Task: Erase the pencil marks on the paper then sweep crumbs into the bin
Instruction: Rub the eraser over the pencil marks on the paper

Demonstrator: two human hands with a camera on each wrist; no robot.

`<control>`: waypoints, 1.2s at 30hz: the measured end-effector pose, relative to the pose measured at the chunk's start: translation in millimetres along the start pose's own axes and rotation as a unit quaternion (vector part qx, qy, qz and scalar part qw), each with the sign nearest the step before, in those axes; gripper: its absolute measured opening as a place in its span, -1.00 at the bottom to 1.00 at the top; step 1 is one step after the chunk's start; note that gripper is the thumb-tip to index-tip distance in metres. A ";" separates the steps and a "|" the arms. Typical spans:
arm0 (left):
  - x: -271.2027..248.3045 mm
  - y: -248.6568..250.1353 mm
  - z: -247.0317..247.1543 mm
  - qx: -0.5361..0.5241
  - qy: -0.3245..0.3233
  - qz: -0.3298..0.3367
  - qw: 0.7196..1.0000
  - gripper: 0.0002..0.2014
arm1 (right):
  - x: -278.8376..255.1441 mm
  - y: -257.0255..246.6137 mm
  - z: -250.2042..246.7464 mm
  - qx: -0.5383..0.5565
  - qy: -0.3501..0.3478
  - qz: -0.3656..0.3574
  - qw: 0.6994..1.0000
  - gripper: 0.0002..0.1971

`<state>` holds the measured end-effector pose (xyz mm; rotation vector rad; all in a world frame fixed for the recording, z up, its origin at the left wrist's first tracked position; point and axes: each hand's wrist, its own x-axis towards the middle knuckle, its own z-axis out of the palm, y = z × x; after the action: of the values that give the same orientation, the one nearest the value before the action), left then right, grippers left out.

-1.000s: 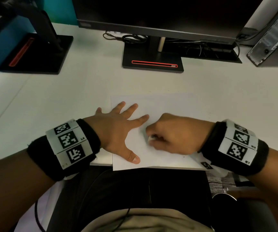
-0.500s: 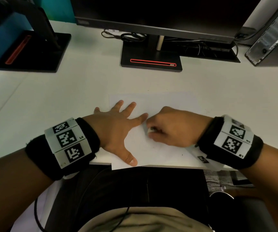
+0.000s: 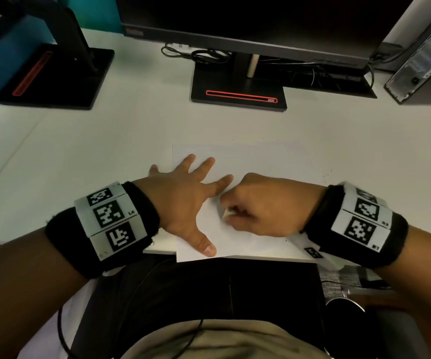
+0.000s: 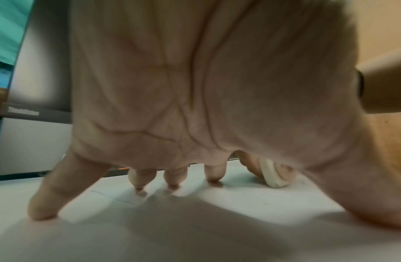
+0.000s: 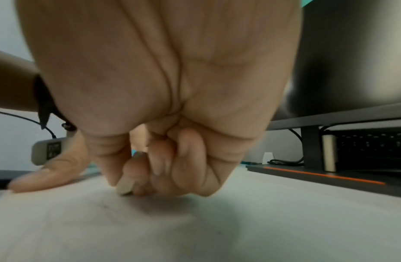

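A white sheet of paper (image 3: pixel 256 161) lies at the desk's near edge, its front edge slightly overhanging. My left hand (image 3: pixel 183 198) lies flat on the sheet's left part with fingers spread, pressing it down; in the left wrist view the left hand (image 4: pixel 195 106) stands on its fingertips. My right hand (image 3: pixel 266 203) is curled beside it and pinches a small white eraser (image 3: pixel 227 213) whose tip touches the paper. The eraser (image 5: pixel 124 186) shows under the thumb, and the eraser (image 4: pixel 272 174) also appears past my left palm. Faint grey smudges and tiny dark specks (image 5: pixel 104 206) lie on the paper.
A dark monitor on a black stand with a red stripe (image 3: pixel 240 97) stands behind the paper. A second stand (image 3: pixel 51 76) is at the back left. Cables (image 3: pixel 201 54) and a computer case (image 3: pixel 424 55) sit at the back. No bin is in view.
My right hand with the eraser has shifted slightly up and back on the paper in small rubbing strokes. The left hand stays pressed flat in the same spot.
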<state>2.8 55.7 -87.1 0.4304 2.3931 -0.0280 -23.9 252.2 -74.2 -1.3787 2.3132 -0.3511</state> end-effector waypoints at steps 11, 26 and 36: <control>0.4 0.3 0.0 0.006 -0.002 -0.001 1.000 0.36 | -4.5 -1.7 5.9 -0.020 0.001 0.006 1.000 -0.75; -2.0 5.2 -4.0 0.008 -0.019 -0.015 1.000 0.35 | -17.9 17.9 -4.5 -0.006 0.015 0.049 0.999 -0.71; -2.5 6.4 -3.6 0.007 -0.018 -0.015 1.000 0.35 | -25.3 20.6 0.3 -0.005 0.029 0.039 0.999 -0.70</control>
<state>4.3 61.5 -82.1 0.3965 2.3655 -0.0653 -29.2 284.2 -77.4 -1.2946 2.4119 -0.3614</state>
